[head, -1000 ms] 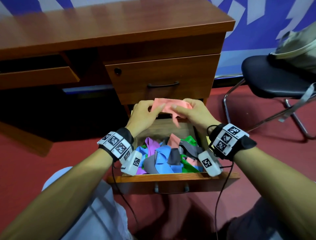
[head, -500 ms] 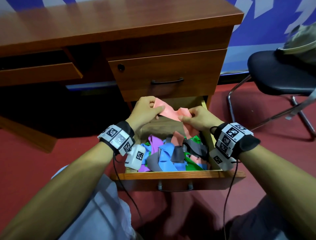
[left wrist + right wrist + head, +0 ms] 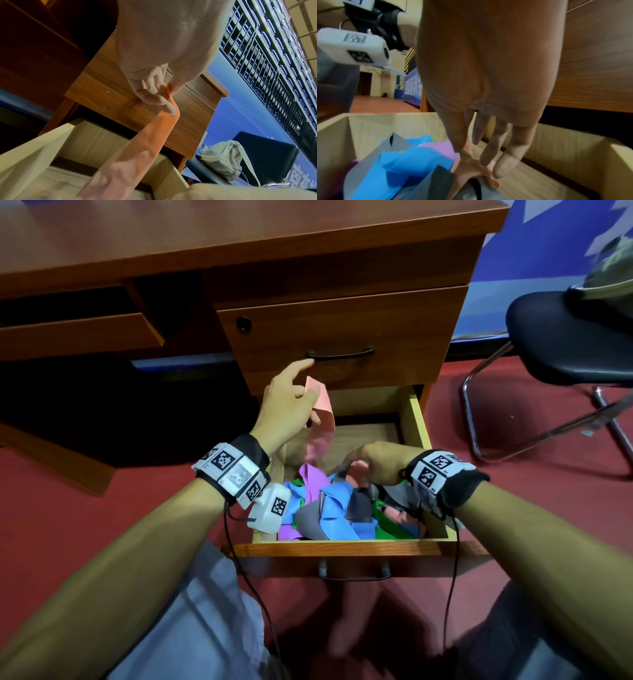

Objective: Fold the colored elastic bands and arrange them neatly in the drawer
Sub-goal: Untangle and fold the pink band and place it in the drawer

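While left hand [image 3: 286, 409] pinches one pink band [image 3: 320, 419], right hand [image 3: 373, 463] reaches one drawer [image 3: 416, 419].

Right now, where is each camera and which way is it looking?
Head: up high, looking down at the open drawer; both forearms show.
Left wrist: under the left hand, looking up along the pink band it pinches, toward the desk.
Right wrist: behind the right hand, looking into the drawer at the tangled bands.
Head and left wrist views share the pink band.
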`<state>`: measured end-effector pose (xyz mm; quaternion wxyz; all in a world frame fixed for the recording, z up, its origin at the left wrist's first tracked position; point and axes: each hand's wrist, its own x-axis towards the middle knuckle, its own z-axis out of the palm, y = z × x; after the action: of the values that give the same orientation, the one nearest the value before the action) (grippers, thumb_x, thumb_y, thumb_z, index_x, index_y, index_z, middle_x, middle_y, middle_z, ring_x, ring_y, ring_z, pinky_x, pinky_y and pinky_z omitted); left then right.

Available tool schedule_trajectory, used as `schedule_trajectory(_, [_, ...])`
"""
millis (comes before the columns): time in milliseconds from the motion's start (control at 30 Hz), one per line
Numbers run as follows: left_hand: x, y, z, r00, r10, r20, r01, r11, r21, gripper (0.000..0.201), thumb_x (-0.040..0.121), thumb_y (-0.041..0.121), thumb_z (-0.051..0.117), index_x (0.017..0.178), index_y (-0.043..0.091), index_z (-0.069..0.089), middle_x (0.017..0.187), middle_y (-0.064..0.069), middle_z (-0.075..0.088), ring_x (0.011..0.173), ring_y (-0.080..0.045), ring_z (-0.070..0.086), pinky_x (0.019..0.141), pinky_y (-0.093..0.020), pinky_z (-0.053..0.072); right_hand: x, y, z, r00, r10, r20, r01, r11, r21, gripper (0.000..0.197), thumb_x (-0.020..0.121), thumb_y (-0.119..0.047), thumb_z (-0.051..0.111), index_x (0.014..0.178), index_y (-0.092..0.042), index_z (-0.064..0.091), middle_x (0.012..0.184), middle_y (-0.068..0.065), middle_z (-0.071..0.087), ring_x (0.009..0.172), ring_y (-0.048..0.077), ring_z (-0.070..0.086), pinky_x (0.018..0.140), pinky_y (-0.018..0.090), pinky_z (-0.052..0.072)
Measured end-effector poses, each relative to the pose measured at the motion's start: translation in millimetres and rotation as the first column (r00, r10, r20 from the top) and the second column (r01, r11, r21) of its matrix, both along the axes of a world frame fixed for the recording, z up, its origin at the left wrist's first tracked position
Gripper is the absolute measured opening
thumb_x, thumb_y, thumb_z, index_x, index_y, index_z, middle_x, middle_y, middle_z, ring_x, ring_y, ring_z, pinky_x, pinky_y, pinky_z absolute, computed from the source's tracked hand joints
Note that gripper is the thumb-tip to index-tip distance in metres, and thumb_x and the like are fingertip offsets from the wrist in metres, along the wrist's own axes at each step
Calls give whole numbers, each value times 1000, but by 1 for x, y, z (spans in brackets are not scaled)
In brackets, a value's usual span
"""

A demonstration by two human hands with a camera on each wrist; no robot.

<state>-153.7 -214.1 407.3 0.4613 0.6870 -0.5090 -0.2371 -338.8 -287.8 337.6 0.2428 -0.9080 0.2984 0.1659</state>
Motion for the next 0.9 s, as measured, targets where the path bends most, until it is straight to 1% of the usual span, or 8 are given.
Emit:
schedule_trajectory(100, [2,1,0,999,-7,34,6,1000,21,35,96,9,53,122,28,67,72,-7,75,57,-21,71,49,-23,47,11,3,-14,993,96,-66,-96,995,5,45,91,-18,61,133,-36,60,127,-9,66,114,19,61,99,37,50])
schedule_trajectory(200, [2,2,-3,997,1,78,-4,999,47,25,95,7,52,93,19,74,83,-5,75,56,-24,72,49,-22,44,17,3,-25,988,53,-147,-61,997,-51,37,83,-16,69,114,-37,66,114,-5,70,102,21,65,91,42,56])
schedule_trajectory(333, [4,2,-6,995,-26,99,18,997,81,26,96,8,50,108,20,69,88,-3,75,57,-22,72,50,-16,44,17,0,-21,989,-16,-146,-5,990,-138,18,75,-27,78,87,-28,65,96,-2,66,87,22,64,75,35,56])
schedule_trajectory(433, [6,0,-10,993,-31,114,16,992,127,31,97,13,51,124,26,58,80,0,76,62,-14,72,72,-34,50,8,-4,-12,998,-7,-66,-8,973,-233,14,76,-26,75,86,-23,65,95,0,63,89,26,63,70,34,53])
schedule_trajectory(533, [8,-1,-13,992,-20,122,0,987,159,30,100,17,52,129,26,52,88,-1,76,65,-7,71,79,-38,52,-4,-10,1,999,-38,23,43,951,-308,13,78,-25,70,91,-28,72,99,-1,70,92,27,67,73,34,55])
schedule_trajectory(733, [6,-1,-12,991,-28,130,-3,973,233,26,101,18,54,128,18,53,101,-5,74,59,-15,73,52,-24,47,-18,-13,11,977,-39,208,127,895,-429,18,87,-30,62,100,-32,74,102,1,73,94,31,68,75,37,56])
schedule_trajectory(800, [4,1,-13,992,-39,120,1,955,296,31,102,17,55,132,17,52,97,-7,73,61,-17,74,49,-27,52,-20,-13,13,945,-83,316,197,917,-347,14,90,-29,59,98,-29,69,96,2,73,87,30,68,72,40,57])
schedule_trajectory(900, [1,3,-13,985,-114,133,67,946,318,34,102,8,50,132,23,55,96,-9,72,64,-20,75,48,-26,52,-19,-13,19,810,-234,538,335,937,-97,7,92,-27,59,89,-24,64,78,-2,70,73,18,67,68,34,54])
